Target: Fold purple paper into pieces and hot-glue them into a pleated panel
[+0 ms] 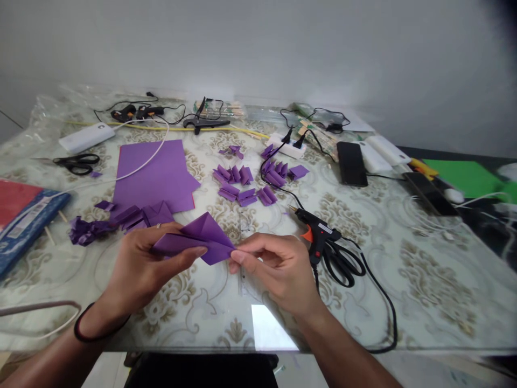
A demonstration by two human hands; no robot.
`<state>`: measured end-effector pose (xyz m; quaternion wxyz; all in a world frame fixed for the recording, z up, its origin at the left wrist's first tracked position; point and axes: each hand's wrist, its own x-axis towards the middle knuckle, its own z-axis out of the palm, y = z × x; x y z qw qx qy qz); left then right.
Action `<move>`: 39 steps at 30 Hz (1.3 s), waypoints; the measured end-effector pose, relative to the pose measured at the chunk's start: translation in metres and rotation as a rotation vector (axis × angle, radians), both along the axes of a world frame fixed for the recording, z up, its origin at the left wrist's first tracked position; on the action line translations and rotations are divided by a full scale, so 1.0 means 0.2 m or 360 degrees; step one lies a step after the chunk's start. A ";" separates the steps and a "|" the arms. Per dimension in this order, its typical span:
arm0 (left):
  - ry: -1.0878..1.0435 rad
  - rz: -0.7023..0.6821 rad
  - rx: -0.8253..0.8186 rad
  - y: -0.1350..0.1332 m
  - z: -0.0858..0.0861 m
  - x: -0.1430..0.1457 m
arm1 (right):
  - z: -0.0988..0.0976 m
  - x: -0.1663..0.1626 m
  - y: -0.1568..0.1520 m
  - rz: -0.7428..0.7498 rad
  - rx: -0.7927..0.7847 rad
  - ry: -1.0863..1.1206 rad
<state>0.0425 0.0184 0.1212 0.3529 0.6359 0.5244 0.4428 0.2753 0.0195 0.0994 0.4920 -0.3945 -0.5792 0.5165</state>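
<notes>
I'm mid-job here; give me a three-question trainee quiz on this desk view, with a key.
1. True or false: the right hand is gripping a phone.

2. Which of these is nearest the right hand?
A) green paper
B) glue gun
C) power strip

3. Fill the gap: the glue gun's trigger is ____.

Key:
1. False; it pinches a tip of the folded purple paper, which the left hand also holds.
2. B
3. orange
</notes>
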 end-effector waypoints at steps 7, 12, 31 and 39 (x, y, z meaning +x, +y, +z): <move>0.0050 0.0117 -0.0038 -0.01 -0.05 -0.03 | -0.01 0.03 0.01 0.0097 -0.0096 0.0116; 0.0170 0.0160 0.0029 -0.02 -0.04 -0.02 | 0.00 0.02 0.01 0.0054 -0.0015 0.0040; -0.0028 0.0031 -0.0152 0.01 -0.03 0.00 | 0.02 -0.01 0.01 0.0005 0.0052 -0.0258; -0.0005 0.0015 -0.0122 0.01 -0.02 0.01 | 0.00 -0.01 0.01 0.0093 -0.0128 -0.0284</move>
